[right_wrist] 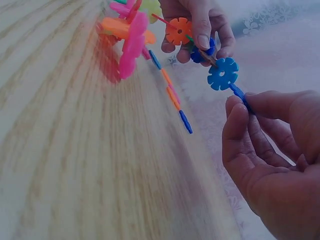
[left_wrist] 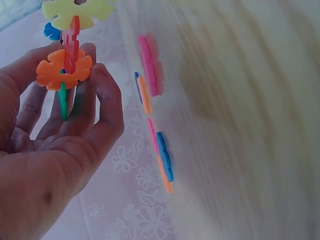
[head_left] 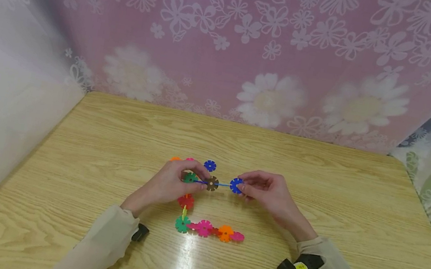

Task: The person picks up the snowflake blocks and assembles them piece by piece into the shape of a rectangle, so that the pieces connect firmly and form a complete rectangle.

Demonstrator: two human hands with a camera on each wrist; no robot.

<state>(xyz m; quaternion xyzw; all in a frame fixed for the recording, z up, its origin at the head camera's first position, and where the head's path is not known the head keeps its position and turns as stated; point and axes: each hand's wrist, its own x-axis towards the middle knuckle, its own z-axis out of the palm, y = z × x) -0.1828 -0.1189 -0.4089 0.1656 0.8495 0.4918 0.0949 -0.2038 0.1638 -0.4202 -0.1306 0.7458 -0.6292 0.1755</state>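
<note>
Notched plastic flower discs are slotted together into a C-shaped chain, its lower arm including a pink disc (head_left: 204,228) and an orange disc (head_left: 225,233). My left hand (head_left: 177,176) pinches the upper arm between a green disc (head_left: 190,177) and a brown disc (head_left: 212,184), where a dark blue disc (right_wrist: 202,51) sits edge-on to the head view. Beyond the brown one comes a light blue disc (right_wrist: 222,75). My right hand (head_left: 267,193) pinches the dark blue end disc (head_left: 236,186) between thumb and fingers, and that disc meets the light blue one's rim. Both hands hold the upper arm above the table.
Loose discs lie flat on the wood-grain table (head_left: 317,183) behind my hands, among them a blue disc (head_left: 210,165) and an orange disc (head_left: 175,159). A flowered pink cloth (head_left: 219,60) hangs at the table's far edge, with pale cloth (head_left: 9,73) along the left.
</note>
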